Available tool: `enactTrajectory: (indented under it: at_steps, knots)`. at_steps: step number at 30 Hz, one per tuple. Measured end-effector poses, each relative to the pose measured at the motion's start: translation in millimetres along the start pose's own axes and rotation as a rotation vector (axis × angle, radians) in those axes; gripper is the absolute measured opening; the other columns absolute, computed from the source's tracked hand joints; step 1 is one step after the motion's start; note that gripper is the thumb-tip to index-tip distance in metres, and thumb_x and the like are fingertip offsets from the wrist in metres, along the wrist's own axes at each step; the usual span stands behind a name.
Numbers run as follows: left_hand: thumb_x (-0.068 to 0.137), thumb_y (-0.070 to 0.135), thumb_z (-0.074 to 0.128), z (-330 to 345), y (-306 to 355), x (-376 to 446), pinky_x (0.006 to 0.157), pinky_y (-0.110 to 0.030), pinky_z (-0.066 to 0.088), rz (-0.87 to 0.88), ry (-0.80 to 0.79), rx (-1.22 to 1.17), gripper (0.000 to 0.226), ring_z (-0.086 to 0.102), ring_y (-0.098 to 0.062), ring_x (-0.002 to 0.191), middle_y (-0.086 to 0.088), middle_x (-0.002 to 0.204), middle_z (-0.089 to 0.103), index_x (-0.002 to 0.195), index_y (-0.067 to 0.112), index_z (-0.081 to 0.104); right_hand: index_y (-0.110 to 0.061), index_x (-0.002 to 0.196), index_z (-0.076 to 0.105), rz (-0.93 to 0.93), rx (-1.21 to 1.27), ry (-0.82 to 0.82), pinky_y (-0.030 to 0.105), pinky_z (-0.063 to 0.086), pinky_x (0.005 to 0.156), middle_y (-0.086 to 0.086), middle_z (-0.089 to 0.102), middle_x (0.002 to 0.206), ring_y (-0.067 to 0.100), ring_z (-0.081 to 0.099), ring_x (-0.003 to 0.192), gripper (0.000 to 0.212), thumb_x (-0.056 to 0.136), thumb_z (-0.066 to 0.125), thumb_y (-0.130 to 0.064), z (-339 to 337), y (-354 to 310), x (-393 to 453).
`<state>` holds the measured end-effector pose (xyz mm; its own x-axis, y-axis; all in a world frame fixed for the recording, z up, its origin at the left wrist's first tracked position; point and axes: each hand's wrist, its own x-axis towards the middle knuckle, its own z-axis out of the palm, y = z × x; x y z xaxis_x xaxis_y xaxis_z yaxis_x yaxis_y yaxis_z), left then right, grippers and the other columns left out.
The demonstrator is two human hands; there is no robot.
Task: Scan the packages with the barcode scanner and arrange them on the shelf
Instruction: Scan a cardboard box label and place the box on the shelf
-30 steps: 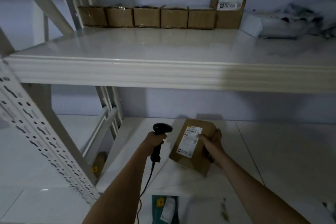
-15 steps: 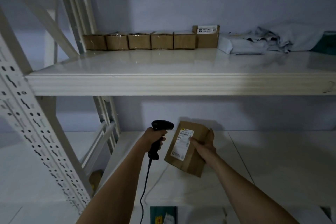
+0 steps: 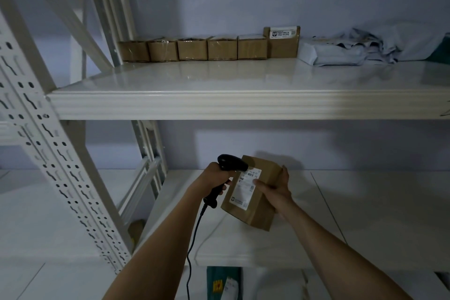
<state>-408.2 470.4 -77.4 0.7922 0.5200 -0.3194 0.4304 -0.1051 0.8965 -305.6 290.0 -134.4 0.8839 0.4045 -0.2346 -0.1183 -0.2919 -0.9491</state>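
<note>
Both forearms are extended up from the bottom edge toward the lower centre of the frame. The left hand (image 3: 214, 179) is wrapped around the handle of a black barcode scanner (image 3: 226, 175); its fingers are clenched on the grip, and the scanner head is pointed right, just at the upper edge of the label. A black cable (image 3: 194, 238) is seen hanging from the handle base down past the left forearm.

A brown cardboard package (image 3: 255, 192) is held tilted in the right hand (image 3: 275, 192), above the lower shelf (image 3: 365, 214). The thumb is laid across the white label (image 3: 243, 189) on the near face, and the other fingers are curled around the right side and back, so the box is grasped.

On the upper shelf (image 3: 219, 105), 6 brown boxes (image 3: 209, 48) are lined up against the back wall, upper centre; the rightmost is taller and labelled. Crumpled grey mailer bags (image 3: 360, 51) are lying to the right of the row. A perforated white upright (image 3: 48, 153) is seen at the left.
</note>
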Motion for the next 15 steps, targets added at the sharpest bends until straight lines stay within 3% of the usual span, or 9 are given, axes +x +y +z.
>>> enactTrajectory:
  at_steps: [15]
  knots:
    - [0.080, 0.025, 0.063, 2.2, 5.7, -5.7, 0.050, -0.026, 0.044, -0.023, -0.029, 0.068, 0.023, 0.049, -0.017, 0.054, -0.006, 0.072, 0.062, 0.093, 0.006, 0.068, -0.058, 0.147, -0.008, 0.020, 0.020, -0.040, 0.065, 0.043, 0.103, 0.001, 0.047, 0.147, 0.037, 0.041, 0.136, 0.130, 0.055, 0.085, -0.066, -6.1, 1.0, -1.5]
